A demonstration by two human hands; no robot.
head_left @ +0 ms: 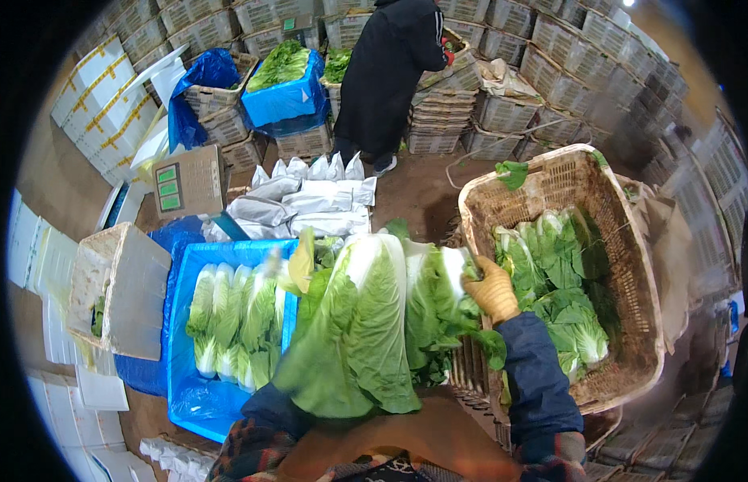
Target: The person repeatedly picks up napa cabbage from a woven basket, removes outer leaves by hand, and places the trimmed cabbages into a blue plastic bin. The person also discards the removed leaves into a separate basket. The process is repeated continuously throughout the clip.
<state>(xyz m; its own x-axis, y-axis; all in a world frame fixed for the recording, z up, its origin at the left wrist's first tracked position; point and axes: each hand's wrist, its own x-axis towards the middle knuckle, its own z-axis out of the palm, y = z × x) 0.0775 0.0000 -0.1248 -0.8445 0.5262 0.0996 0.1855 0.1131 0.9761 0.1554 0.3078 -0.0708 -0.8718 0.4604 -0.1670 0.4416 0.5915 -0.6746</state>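
Note:
A large Chinese cabbage [362,325], its white stem end up and green leaves hanging down, fills the space before me. My left sleeve [268,410] runs behind its leaves; the left hand is hidden or blurred there, so its grip cannot be told. A yellowed leaf [303,265] stands at the cabbage's upper left. In a tan glove, my right hand [494,289] closes on leaves with a white stem [455,265], just right of the big cabbage. Something dark shows between its fingers, too small to name. Trimmed cabbages [229,325] lie side by side in a blue-lined box [184,385] at left.
At right, a dirty plastic crate [639,325] holds leafy cabbages [555,253]. Beyond are white-wrapped bundles [332,202] and a digital scale [190,181]. A person [380,78] in dark clothing stands by stacked crates [440,114]. White foam boxes [103,114] stand far left.

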